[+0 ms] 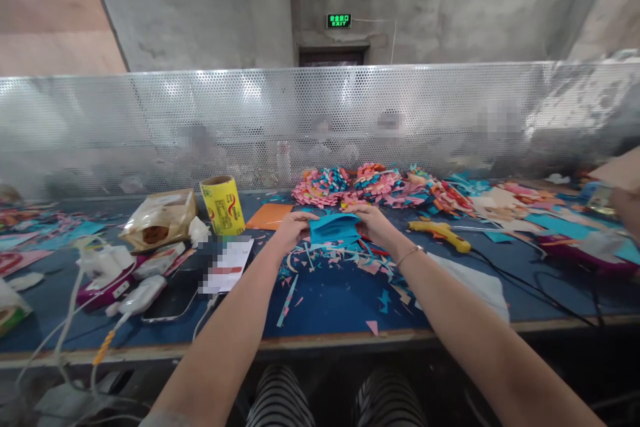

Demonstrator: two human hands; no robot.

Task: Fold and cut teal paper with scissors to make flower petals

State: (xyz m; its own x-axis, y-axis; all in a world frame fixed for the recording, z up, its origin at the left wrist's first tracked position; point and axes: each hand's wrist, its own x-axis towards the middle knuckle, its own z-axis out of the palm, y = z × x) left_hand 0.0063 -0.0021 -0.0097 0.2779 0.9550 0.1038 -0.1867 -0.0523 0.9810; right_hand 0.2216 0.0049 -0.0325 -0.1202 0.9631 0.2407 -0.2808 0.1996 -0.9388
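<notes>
A blue sheet of paper (334,229), folded or bent along its top, is held over the middle of the blue table. My left hand (295,228) is closed on its left edge. At its upper right corner, my right hand (369,219) pinches the paper, with a thin bracelet on the wrist. Below the sheet lie many small blue, pink and white paper scraps (370,260). Just behind the hands are piles of pink, blue and orange cut paper flowers (323,187). An orange sheet (270,216) lies left of my left hand.
A yellow glue gun (440,233) with a black cord lies to the right. Left are a yellow roll (223,208), a plastic-wrapped package (160,217), a phone (173,293) and a purple power strip (107,283) with cables. A perforated metal screen (240,127) stands behind. A person's arm shows far right.
</notes>
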